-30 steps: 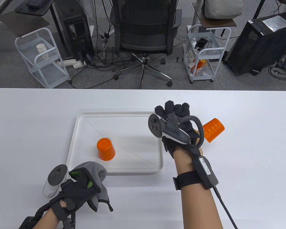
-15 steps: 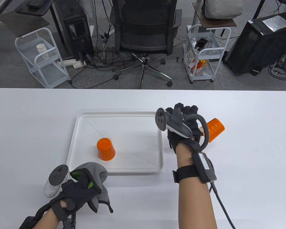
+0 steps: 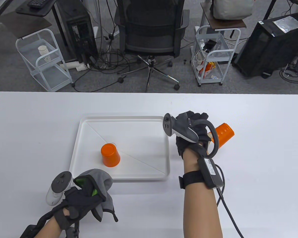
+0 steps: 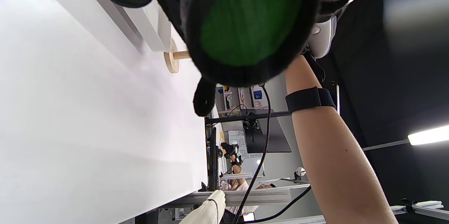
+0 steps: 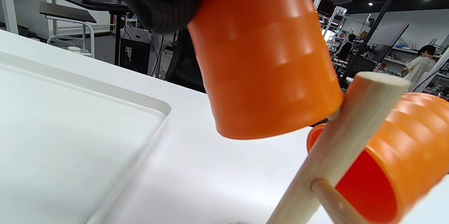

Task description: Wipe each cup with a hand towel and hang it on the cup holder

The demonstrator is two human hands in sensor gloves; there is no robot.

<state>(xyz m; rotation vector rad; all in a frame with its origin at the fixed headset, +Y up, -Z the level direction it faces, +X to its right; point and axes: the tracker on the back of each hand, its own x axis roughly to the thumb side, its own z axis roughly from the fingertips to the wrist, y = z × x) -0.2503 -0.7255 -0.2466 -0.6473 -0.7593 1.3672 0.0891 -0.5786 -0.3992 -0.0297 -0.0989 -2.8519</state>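
My right hand [image 3: 195, 121] hovers right of the tray and grips an orange cup [image 5: 259, 62] mouth down, its rim just beside the top of the wooden cup holder's post [image 5: 336, 147]. In the table view the hand hides this cup. A second orange cup [image 3: 223, 135] hangs tilted on a peg of the holder. A third orange cup [image 3: 110, 155] stands upside down in the white tray [image 3: 129, 179]. Near the table's front left, my left hand [image 3: 87, 198] holds the bunched grey hand towel [image 3: 103, 182], whose green side shows.
The holder's round base [image 4: 172, 61] stands on the white table right of the tray. Beyond the far table edge are an office chair [image 3: 151, 29], two white carts [image 3: 47, 62] and computer towers. A cable trails from my right wrist.
My right hand has shifted right and dipped toward the holder with its cup. The left hand, the towel and the cup in the tray have stayed put.
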